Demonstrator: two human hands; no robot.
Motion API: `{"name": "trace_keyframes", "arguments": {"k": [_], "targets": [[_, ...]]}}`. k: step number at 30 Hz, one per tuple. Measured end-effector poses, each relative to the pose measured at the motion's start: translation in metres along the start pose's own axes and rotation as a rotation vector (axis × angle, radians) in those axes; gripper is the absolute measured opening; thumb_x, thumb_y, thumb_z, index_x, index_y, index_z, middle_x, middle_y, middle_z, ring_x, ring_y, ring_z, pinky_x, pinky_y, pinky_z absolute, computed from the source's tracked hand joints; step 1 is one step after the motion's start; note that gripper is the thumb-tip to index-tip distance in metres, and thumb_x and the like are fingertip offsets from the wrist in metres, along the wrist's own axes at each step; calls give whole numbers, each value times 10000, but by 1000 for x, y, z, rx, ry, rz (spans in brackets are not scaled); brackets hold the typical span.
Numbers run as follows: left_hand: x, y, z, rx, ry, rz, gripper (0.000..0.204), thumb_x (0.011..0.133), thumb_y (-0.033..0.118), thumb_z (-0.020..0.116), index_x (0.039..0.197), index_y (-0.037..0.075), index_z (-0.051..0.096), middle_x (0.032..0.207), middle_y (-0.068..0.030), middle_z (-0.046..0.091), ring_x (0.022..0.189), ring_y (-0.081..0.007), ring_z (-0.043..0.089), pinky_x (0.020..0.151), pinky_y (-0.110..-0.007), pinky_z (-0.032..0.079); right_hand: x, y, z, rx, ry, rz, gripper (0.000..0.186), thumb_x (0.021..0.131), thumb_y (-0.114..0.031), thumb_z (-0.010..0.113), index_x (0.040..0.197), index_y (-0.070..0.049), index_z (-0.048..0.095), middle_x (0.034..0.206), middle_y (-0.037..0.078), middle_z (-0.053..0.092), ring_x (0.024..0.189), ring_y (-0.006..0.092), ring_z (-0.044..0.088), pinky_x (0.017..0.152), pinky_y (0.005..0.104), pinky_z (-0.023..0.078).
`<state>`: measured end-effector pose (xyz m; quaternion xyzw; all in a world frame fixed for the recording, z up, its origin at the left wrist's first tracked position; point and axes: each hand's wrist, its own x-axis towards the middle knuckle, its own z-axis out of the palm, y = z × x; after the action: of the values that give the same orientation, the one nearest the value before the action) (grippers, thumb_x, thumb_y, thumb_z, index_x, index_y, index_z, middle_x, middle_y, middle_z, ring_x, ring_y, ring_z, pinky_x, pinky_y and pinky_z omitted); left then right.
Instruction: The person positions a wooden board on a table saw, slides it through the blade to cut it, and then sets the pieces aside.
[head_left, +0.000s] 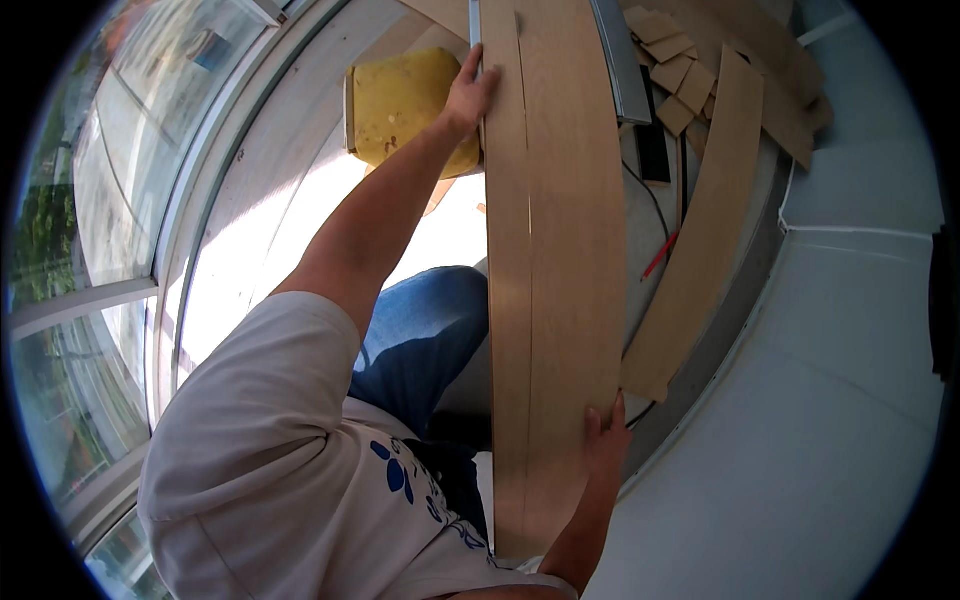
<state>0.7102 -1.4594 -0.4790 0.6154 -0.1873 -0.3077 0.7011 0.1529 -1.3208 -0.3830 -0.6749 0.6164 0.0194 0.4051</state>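
Note:
Two long light-wood floor planks lie side by side in front of me, running away from my body: a narrow plank [507, 250] on the left and a wide plank [575, 250] on the right. A thin dark seam runs between them. My left hand [472, 95] grips the far left edge of the narrow plank, its thumb over the edge and a finger by a pale metal strip [475, 22]. At the near right edge of the wide plank, my right hand [606, 445] holds on with fingers around the side. Its lower fingers are partly hidden.
A stained yellow plastic container [400, 108] stands left of the planks. To the right are a grey metal tool part [622, 65], a red pencil-like stick [659, 257], a black cable, another loose plank [700, 230] and several offcuts [685, 85]. Windows [90, 200] flank the left, a white wall [800, 400] the right.

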Motion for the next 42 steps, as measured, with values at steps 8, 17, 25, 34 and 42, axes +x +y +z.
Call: {"name": "trace_keyframes", "arguments": {"k": [8,17,25,34,42], "targets": [[0,0,-1,17,3,8,706,988,229,594,1607,170,261,1387,-167,573,1145,-221,608,975,-329,500,-3,16,4,55,36,-84,629,901,-182,675,1480,-82,450,1162,264,690,1093,378,690,908,417,545],[-5,9,2,29,-13,-12,733,987,207,612,1605,105,230,1428,-160,533,1171,-219,591,982,-330,505,-14,29,2,61,4,-33,594,911,-133,645,1463,-29,453,1190,253,686,1101,305,694,934,380,528],[-2,7,2,-1,-18,-12,739,973,197,617,1604,115,242,1441,-148,522,1177,-222,589,981,-332,504,-19,63,13,215,44,-64,662,893,-111,690,1500,-60,431,1201,216,699,1100,296,699,926,372,539],[0,1,-2,14,-1,47,749,961,220,619,1602,104,249,1413,-163,546,1163,-225,597,972,-326,499,-24,67,3,41,23,-113,678,874,-132,696,1495,-74,431,1155,227,705,1050,344,710,877,410,558],[-2,3,1,31,14,53,733,964,210,608,1601,114,257,1373,-176,575,1128,-224,611,951,-323,505,-32,77,4,24,47,-126,638,854,-180,698,1451,-136,476,1082,236,707,1034,423,687,822,460,572]]}}
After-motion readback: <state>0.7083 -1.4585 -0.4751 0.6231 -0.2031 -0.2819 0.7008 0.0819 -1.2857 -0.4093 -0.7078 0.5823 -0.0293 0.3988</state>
